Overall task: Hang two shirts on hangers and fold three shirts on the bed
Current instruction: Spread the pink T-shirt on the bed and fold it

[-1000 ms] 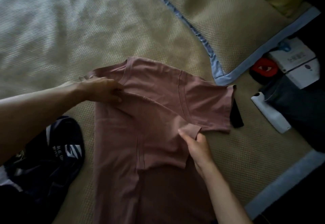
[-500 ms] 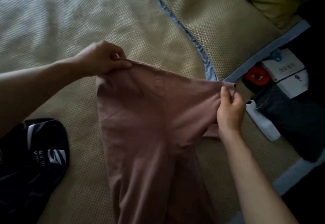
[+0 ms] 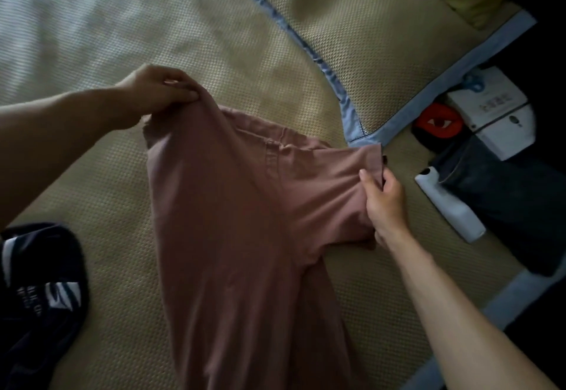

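The shirt (image 3: pixel 245 236) is a dusty pink, short-sleeved garment of plain fabric, with a stitched seam visible near its upper edge. It lies over the bed (image 3: pixel 229 37), which carries a tan woven mat with a light blue border. The left hand (image 3: pixel 156 92) pinches the shirt's upper left corner between curled fingers and thumb and lifts it slightly off the mat. The right hand (image 3: pixel 384 202) grips the hem of the right sleeve, thumb on top and fingers curled beneath. The upper edge is stretched between the two hands. The shirt's lower part runs out of the frame at the bottom edge, so its hem cannot be seen. The collar cannot be made out clearly among the folds. The long axis runs from the top edge, away from the person, down toward the person, leaning slightly to the right; the gripped sleeve points to the right. A dark garment with white lettering (image 3: pixel 36 297) lies at the lower left, partly cut off by the frame. At the right, beside the mat, lie a white box (image 3: pixel 490 113), a red and black object (image 3: pixel 438 123) and a white cylindrical object (image 3: pixel 450 205).
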A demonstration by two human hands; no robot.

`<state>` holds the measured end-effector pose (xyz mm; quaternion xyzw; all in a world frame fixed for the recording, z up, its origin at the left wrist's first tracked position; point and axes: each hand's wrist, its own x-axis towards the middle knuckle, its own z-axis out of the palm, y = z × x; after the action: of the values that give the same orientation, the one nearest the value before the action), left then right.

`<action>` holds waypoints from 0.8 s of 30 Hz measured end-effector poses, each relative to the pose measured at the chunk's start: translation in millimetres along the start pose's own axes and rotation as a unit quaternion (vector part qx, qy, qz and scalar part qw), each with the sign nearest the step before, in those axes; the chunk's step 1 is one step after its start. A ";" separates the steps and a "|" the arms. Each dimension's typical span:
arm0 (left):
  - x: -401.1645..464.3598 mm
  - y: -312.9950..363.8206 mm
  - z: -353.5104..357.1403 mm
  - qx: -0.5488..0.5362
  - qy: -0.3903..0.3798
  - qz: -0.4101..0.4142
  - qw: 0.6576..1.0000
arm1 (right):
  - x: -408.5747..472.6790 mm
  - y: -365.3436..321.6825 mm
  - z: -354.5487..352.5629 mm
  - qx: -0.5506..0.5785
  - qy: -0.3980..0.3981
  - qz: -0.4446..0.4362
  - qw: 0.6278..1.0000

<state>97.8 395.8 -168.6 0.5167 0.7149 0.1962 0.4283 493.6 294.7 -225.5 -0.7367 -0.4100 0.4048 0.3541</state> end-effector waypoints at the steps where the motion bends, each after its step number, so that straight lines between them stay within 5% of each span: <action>1: 1.4 1.1 3.2 -0.018 0.001 -0.007 1.000 | 0.7 2.2 0.0 -0.005 0.022 -0.001 1.000; 11: 14.7 -7.6 20.9 -0.143 0.126 -0.086 0.978 | 6.4 6.8 3.5 -0.074 0.135 -0.017 0.988; 16: 13.7 -13.5 31.1 0.018 0.126 -0.070 0.989 | 3.2 10.5 2.7 -0.200 0.103 -0.017 0.974; 24: 6.8 -7.2 34.4 0.135 0.178 0.026 0.974 | -7.6 15.9 -17.8 -0.066 -0.027 0.058 0.996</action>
<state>121.1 393.6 -195.6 0.5451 0.7856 0.1984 0.2153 511.8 278.0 -229.2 -0.7698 -0.4016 0.4166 0.2695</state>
